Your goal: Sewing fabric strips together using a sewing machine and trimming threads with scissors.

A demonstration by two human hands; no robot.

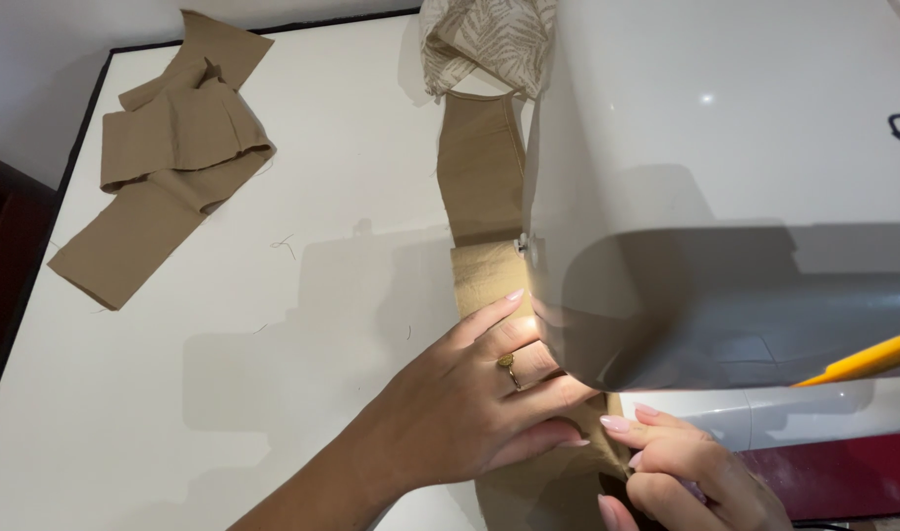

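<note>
A long tan fabric strip [481, 177] runs under the head of a white sewing machine [725, 187]. My left hand [469, 393], with a gold ring on one finger, lies flat on the strip just left of the machine head, fingers spread and pressing the cloth down. My right hand [681, 472] sits at the bottom right, pinching the near edge of the same strip between fingertips. The needle area is hidden behind the machine head.
A loose pile of tan fabric pieces [165, 147] lies at the far left of the white table [273, 324]. A leaf-patterned cloth [484, 39] is bunched behind the machine. A yellow strip [863, 362] crosses the right edge.
</note>
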